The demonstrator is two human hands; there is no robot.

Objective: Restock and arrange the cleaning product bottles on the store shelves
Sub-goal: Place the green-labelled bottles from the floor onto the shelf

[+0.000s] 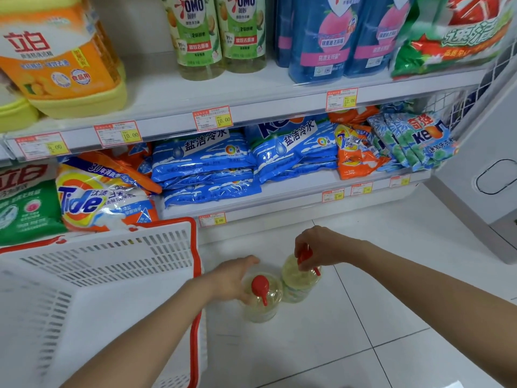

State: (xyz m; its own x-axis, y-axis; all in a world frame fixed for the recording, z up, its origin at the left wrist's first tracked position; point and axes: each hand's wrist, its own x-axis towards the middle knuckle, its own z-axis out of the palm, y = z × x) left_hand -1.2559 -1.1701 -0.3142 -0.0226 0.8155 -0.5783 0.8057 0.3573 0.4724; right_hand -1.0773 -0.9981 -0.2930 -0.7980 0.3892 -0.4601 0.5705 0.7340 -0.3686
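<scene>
1. Yellow-filled and red-topped, the nearer bottle point(264, 306) stands on the floor point(363, 317) at lower centre, touching the farther bottle point(295, 288).
2. Left hand point(235, 275) curls round the nearer bottle's shoulder.
3. Right hand point(319, 247) pinches the farther bottle's red cap point(304, 256).
4. White basket point(112, 261) sits lower left.

"Tide" on a detergent bag point(92, 203), "OMO" on green bottles point(195, 32) (shelf tag point(212, 119): "10.00")

clear plastic bottles point(261, 301), glossy tiled floor point(391, 317)
</scene>
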